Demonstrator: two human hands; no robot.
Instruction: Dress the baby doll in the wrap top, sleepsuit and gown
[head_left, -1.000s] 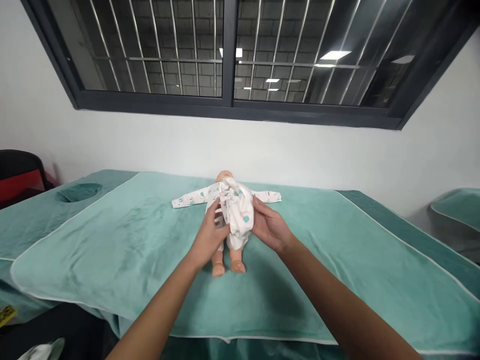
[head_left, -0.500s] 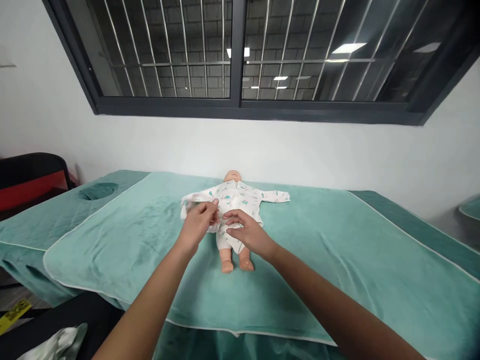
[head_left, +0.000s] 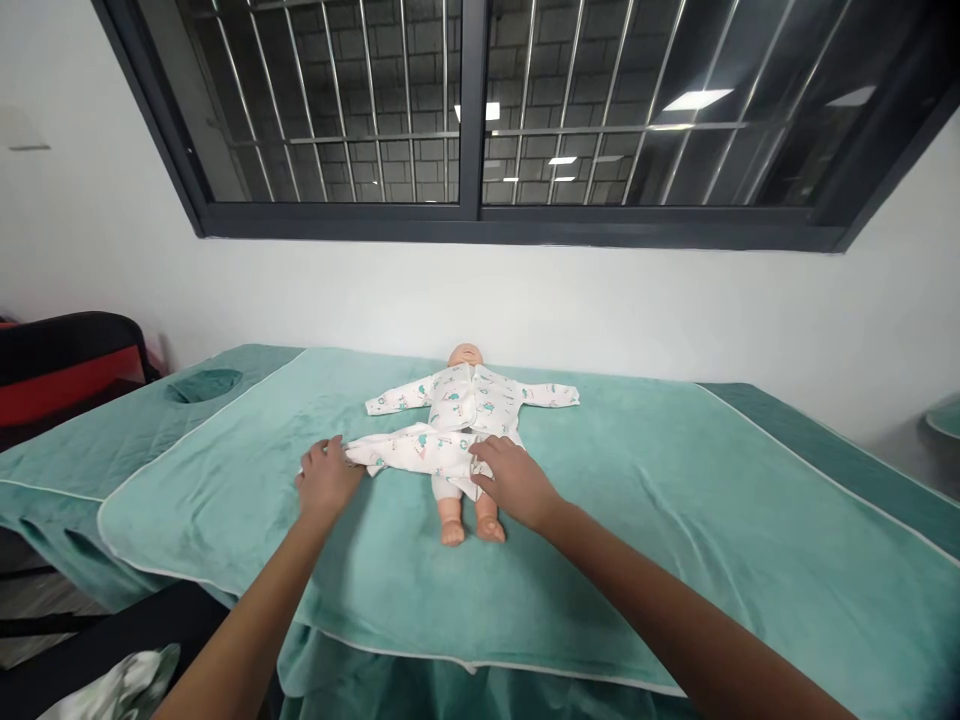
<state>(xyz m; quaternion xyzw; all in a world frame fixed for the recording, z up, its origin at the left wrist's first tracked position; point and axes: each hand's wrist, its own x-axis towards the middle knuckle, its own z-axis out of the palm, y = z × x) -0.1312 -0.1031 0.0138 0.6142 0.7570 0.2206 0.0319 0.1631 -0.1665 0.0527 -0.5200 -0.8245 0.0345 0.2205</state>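
A baby doll (head_left: 451, 520) lies face up, legs toward me, with white pants on its upper legs. It wears a white printed baby shirt (head_left: 454, 400), both sleeves spread out sideways. Across its lower belly a printed flap of the shirt (head_left: 409, 450) stretches out to the left. My left hand (head_left: 328, 478) is closed on the outer end of that flap, low over the green cover. Over the doll's lower belly, my right hand (head_left: 517, 482) has its fingers curled on the cloth's inner part; its fingertips are partly hidden.
A green velvety cover (head_left: 675, 520) with white piping spreads over the bed under the doll. A hole (head_left: 204, 385) opens in the bed at left. Behind are a white wall and a barred window (head_left: 472, 225). A black and red chair (head_left: 71, 365) stands at left.
My left hand has moved left and down, drawing the printed flap out sideways from the doll's front. My right hand has shifted slightly right and down onto the cloth.
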